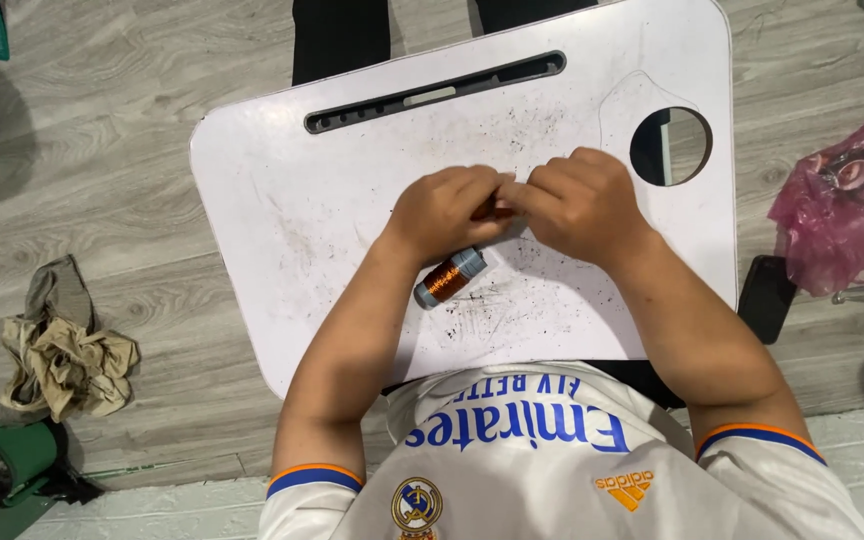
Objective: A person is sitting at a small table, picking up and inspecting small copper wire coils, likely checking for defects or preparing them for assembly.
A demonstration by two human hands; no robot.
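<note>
1. Both hands are closed into loose fists that meet knuckle to knuckle over the middle of the lap desk [282,200], fingertips pinched together on something small and dark brown between them; it is too hidden to tell what it is.
2. Left hand [447,210] sits at 9 o'clock of the meeting point, fingers curled in, thumb side turned toward the other hand.
3. Right hand [577,205] sits at 3 o'clock of it, fingers curled the same way, touching the left at the fingertips.
4. Just beside the left wrist, at about 6 o'clock from the left hand, a spool of copper wire [450,277] lies on its side on the desk, grey at both ends, tilted up toward 2 o'clock.
5. Dark specks and scratches are scattered over the white desk around the spool and under the hands.
6. At 12 o'clock on the desk runs a long dark slot [432,92]; at 2 o'clock is a round cup hole [670,146].
7. On the wooden floor, a crumpled rag [67,350] lies at 9 o'clock, a pink plastic bag [842,205] at 3 o'clock, with a dark phone [767,297] near the desk's right edge.
</note>
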